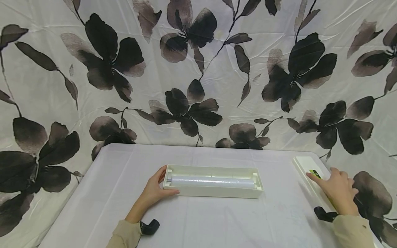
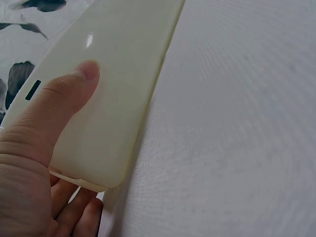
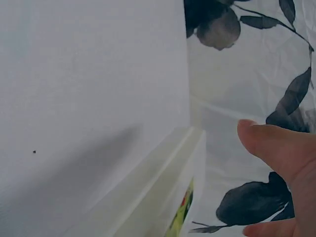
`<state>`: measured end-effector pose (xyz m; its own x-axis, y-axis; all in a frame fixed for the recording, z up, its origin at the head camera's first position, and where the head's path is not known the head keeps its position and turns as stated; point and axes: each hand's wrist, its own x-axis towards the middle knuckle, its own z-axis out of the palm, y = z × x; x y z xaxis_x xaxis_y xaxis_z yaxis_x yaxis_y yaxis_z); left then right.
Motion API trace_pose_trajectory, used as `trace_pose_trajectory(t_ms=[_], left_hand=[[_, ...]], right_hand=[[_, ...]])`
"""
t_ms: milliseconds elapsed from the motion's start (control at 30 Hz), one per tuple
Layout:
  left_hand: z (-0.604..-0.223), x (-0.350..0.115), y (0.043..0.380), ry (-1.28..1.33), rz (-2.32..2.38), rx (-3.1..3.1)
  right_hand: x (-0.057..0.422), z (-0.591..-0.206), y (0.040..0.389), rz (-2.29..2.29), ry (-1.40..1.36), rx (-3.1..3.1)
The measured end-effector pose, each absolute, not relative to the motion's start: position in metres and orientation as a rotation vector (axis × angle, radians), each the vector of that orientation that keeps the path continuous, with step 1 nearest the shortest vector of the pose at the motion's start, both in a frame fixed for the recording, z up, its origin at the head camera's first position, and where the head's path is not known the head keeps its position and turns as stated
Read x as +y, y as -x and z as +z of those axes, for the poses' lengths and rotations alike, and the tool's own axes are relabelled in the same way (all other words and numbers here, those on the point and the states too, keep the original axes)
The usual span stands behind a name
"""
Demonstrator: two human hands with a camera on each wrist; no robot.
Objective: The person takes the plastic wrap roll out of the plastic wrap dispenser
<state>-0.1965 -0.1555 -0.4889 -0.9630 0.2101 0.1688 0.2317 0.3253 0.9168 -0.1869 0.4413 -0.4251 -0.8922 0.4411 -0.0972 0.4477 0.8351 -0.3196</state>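
The left hand (image 1: 156, 189) holds one end of a long pale box (image 1: 214, 193), its thumb laid along the near wall and its other fingers wrapped round the end, so the grip is narrow and firm on the plastic. Close to that thumb, on the same wall, the left wrist view shows a small dark rectangle (image 2: 33, 90). Just right of these fingers, inside the box, lies a clear, shiny roll (image 1: 212, 182), stretching away from them toward the far end. The right hand (image 1: 339, 189) is spread wide, thumb well away from the fingers, over a long pale cover (image 1: 305, 166) with a green label (image 1: 315, 173); in the right wrist view the thumb stands apart from the cover, though whether the hidden fingertips touch it I cannot tell. The label sits just beyond the right thumb, and the cover runs both ahead of and behind that thumb. Behind each hand come a black wrist piece (image 1: 150, 227) and a beige sleeve (image 1: 125, 234). Beneath both hands spreads the white table (image 1: 235, 224), and beyond the fingers rises a white cloth with dark flowers (image 1: 242, 82).
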Motion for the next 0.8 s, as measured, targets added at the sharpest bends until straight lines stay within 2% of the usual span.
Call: trace_pose_trajectory(t_ms=[800], left_hand=[[-0.486,-0.155,0.195,0.418,-1.762,-2.549]], right_hand=[[0.401,-0.383,0.184,-0.529,-0.529,3.242]])
